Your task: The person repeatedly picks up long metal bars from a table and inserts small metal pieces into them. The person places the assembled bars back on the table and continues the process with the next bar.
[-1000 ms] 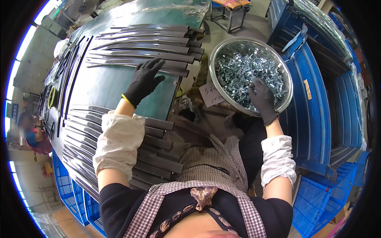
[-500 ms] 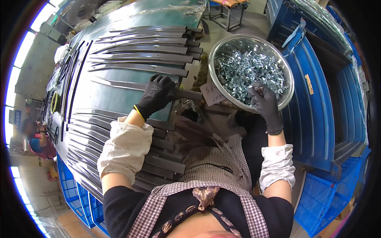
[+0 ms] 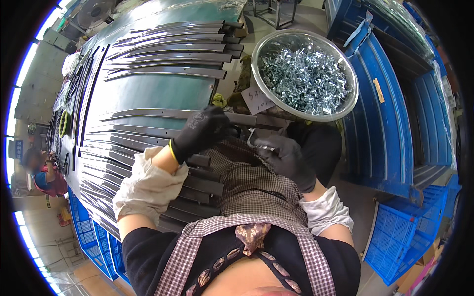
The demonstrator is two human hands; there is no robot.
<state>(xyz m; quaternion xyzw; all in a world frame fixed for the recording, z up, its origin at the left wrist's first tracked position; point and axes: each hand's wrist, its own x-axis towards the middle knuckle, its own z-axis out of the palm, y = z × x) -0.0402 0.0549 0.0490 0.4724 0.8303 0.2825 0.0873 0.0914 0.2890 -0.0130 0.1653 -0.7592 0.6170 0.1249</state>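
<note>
My left hand (image 3: 203, 129), in a black glove, is closed around a long dark strip (image 3: 148, 113) near the table's right edge. The strip's wider end sticks out past my fingers. Close to that end is my right hand (image 3: 287, 157), also gloved in black, its fingers pinched on small shiny metal clips (image 3: 252, 137). One clip stands up from the fingertips and another shows along the fingers; the exact number is hidden. A round metal bowl (image 3: 316, 118) heaped with similar clips (image 3: 303, 74) stands beyond my right hand.
On the green table (image 3: 143, 93), similar strips lie in a far group (image 3: 168, 72) and a near group (image 3: 197, 185). A card (image 3: 257, 100) leans by the bowl. A blue metal container (image 3: 382, 113) and blue crate (image 3: 395, 241) stand at right. Another person (image 3: 44, 172) is far left.
My right hand has come from the bowl, left and nearer, to beside the strip's end, carrying clips. My left hand has shifted slightly nearer and right with the strip. The view has shifted a little.
</note>
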